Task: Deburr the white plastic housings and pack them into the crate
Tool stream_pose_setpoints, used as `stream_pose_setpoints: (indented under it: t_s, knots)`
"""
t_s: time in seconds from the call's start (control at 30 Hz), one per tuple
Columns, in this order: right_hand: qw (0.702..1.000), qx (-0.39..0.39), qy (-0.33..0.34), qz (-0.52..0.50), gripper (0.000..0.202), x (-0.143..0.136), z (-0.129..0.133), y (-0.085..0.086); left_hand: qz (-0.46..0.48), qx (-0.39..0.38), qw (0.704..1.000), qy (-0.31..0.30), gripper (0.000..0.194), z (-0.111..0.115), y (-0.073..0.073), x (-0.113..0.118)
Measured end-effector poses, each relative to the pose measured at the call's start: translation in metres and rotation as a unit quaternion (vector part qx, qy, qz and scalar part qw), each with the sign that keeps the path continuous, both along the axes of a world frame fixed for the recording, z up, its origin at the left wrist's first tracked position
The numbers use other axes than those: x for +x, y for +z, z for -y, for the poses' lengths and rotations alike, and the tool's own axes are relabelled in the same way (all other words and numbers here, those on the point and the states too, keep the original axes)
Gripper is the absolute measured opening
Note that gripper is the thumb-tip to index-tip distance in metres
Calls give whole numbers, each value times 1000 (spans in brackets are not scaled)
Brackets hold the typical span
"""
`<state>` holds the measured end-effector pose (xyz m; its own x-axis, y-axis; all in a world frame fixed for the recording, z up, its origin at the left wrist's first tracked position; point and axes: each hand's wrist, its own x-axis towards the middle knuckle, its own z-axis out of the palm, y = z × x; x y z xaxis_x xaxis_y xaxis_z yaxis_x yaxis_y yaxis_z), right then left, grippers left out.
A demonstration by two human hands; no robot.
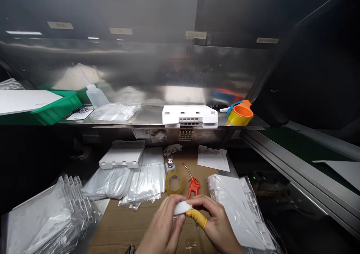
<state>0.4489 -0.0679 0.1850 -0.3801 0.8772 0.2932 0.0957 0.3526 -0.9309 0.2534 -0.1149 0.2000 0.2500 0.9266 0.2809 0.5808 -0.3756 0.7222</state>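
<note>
Over the brown cardboard (120, 227), both hands meet around a small white folded piece (182, 208); whether it is cloth or paper I cannot tell. My left hand (165, 224) pinches it between thumb and fingers. From the other side, my right hand (215, 218) grips its right end, with a yellow finger cot (197, 218) covering the thumb. Just beyond the hands lie a red air blow gun (194, 184) and a roll of clear yellowish tape (174, 183). A small bottle with a metal top (170, 164) stands behind the tape.
White plastic panels in clear bags lie left (42, 220) and right (233, 209). Clear bags (149, 175) and a white housing (122, 154) sit behind. On the shelf are white housings (190, 115), a yellow tape roll (239, 116), a squeeze bottle (97, 96) and a green bin (56, 107).
</note>
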Motion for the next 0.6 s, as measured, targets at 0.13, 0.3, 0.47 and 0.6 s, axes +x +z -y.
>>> stream_pose_setpoints:
  t_s: [0.13,0.3,0.47,0.6]
  knots:
    - [999,-16,16,25,16,-5,6,4,-86,45,995,-19,25,4,3,-6]
    - [999,-30,15,34,12,-10,10,9,-195,61,979,-16,20,4,8,-8]
    - [1000,13,-7,15,15,-16,16,2,-268,77,960,-31,19,0,4,-10]
    - [998,-64,-10,3,10,-17,19,0,-310,111,943,-49,15,0,6,-10]
